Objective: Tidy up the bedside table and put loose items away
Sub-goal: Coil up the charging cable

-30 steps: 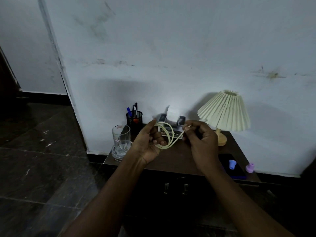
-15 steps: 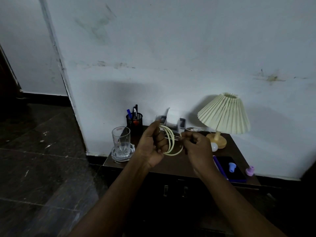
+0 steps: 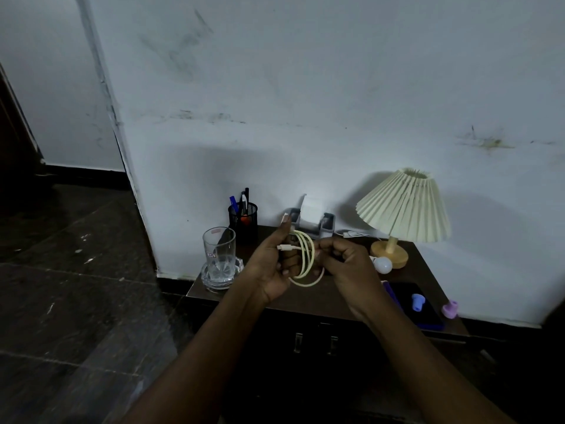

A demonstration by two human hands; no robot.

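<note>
**Bedside table: cable in hand, loose items on top**

1. Pale yellow cable (image 3: 306, 258), coiled in loops, held above the middle of the bedside table (image 3: 321, 296).
2. My left hand (image 3: 270, 266): fingers curled through the coil, thumb pinning the white plug end.
3. My right hand (image 3: 347, 264): fingers curled, pinching the coil's right side.
4. Far left: glass (image 3: 219, 255), pen holder (image 3: 243, 220).
5. Right: pleated lamp (image 3: 403, 206), with a white bulb (image 3: 382, 265) just beside its base.
</note>
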